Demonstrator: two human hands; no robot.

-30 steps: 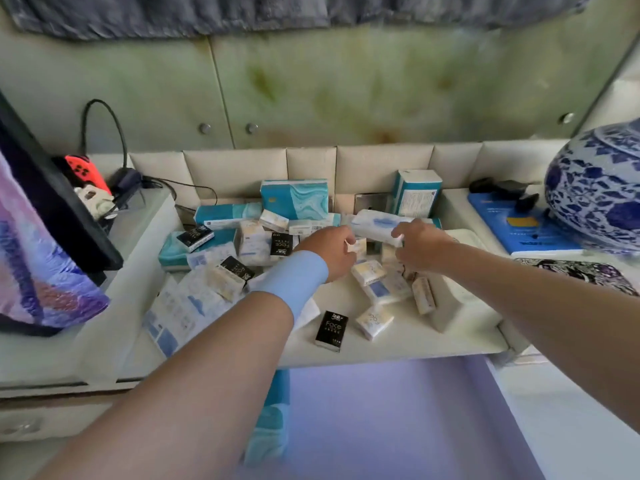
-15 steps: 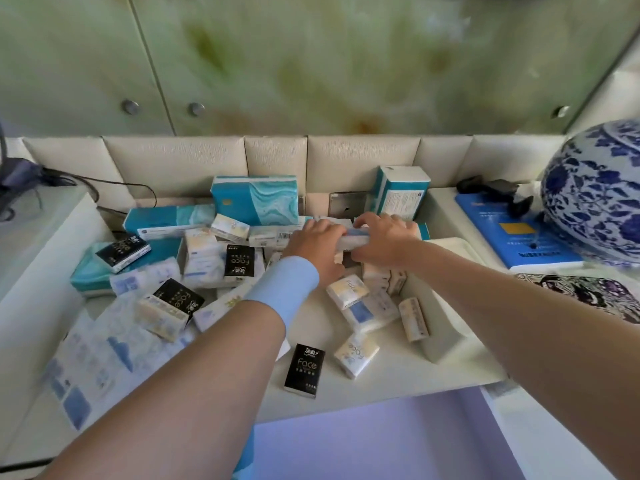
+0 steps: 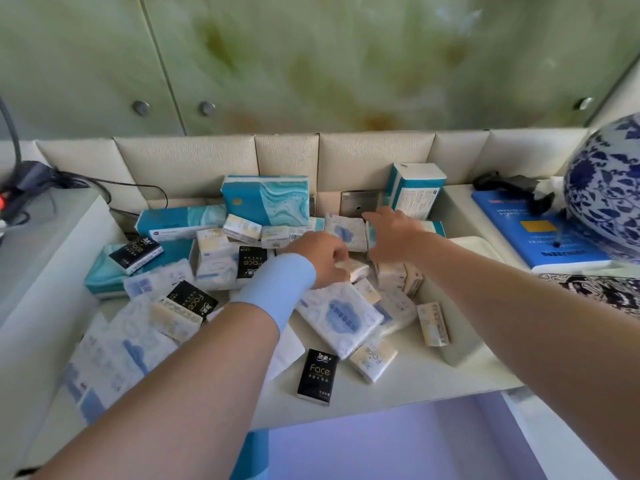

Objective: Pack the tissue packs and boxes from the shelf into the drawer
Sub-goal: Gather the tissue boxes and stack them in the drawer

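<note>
Two hands: both reach over the shelf point(image 3: 433, 372) at frame centre
Left hand point(image 3: 323, 258): fingers curled on a small cream pack point(image 3: 356, 270)
Right hand point(image 3: 391, 237): palm down, fingers spread on a white-blue pack point(image 3: 346, 233)
Black Face packs point(image 3: 317, 375): four visible
Teal boxes point(image 3: 266, 199): scattered behind
Drawer point(image 3: 381, 441): open, bottom centre

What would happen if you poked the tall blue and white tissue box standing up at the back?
The tall tissue box stands on its narrow end, so it would probably tip over easily. It looks like thin cardboard, likely light and a bit squashy. Its flat sides mean it shouldn't roll.
</note>
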